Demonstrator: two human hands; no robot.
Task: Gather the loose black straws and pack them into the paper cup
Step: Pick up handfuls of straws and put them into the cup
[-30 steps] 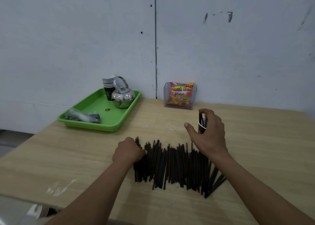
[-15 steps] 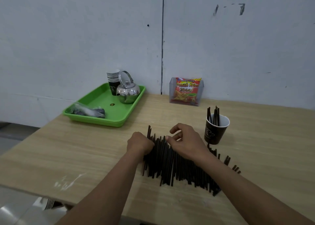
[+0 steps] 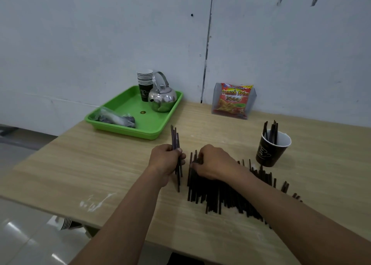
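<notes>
A row of loose black straws (image 3: 216, 194) lies on the wooden table (image 3: 112, 164) in front of me. My left hand (image 3: 165, 162) grips a small bundle of straws (image 3: 175, 138), lifted clear of the row and standing nearly upright. My right hand (image 3: 212, 162) rests on the row's left end, its fingers pinching a few straws there. The dark paper cup (image 3: 271, 150) stands upright to the right, with several straws poking out of it.
A green tray (image 3: 124, 124) at the back left holds a stack of paper cups (image 3: 145, 84), a steel kettle (image 3: 162, 98) and a plastic bag (image 3: 116, 119). A clear holder with a snack packet (image 3: 233, 100) stands against the wall.
My left hand has pulled a bundle of straws out of the row and lifted it. My right hand, which let go of the cup a second ago, now works at the row's left end.
</notes>
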